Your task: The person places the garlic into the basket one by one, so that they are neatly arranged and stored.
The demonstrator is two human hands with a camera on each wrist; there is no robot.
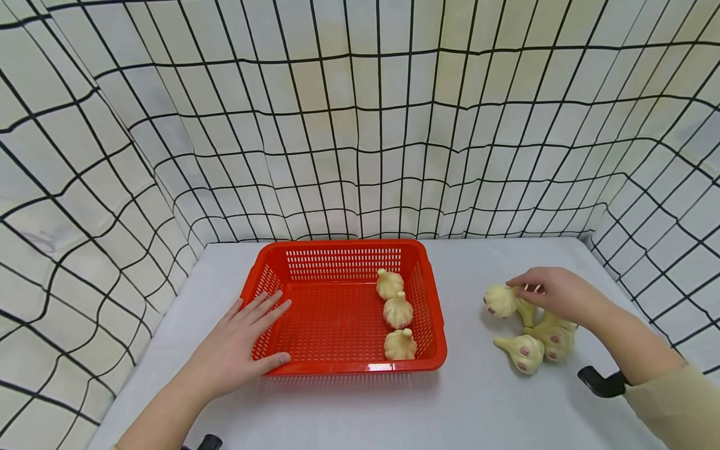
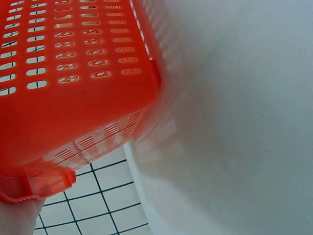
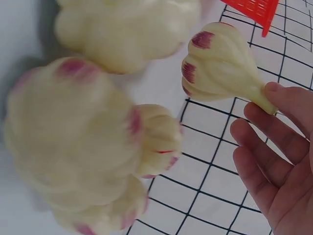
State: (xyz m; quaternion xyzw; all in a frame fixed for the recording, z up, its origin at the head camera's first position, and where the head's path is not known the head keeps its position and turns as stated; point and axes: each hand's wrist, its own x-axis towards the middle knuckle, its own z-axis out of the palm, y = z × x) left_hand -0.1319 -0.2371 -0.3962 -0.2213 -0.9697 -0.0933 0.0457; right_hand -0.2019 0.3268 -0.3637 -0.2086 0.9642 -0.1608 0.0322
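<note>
My right hand (image 1: 562,297) pinches a garlic bulb (image 1: 499,301) by its stem between thumb and index finger. The right wrist view shows this bulb (image 3: 220,66) raised off the table, its other fingers loosely bent below. Under and beside that hand lie several more garlic bulbs (image 1: 525,354) in a cluster, partly overlapping. At the left, my left hand (image 1: 239,347) rests over the left rim of a red plastic basket (image 1: 349,367), fingers spread and straight. Three garlic bulbs (image 1: 398,310) lie along the basket's right side. The left wrist view shows mostly the basket's outer wall (image 2: 88,105).
A white-covered table (image 1: 360,412) carries everything. Black netting (image 1: 379,147) over white walls encloses the back and both sides. Between the basket and the garlic cluster lies a strip of white tabletop. Dark wrist straps (image 1: 603,381) show at the lower edges.
</note>
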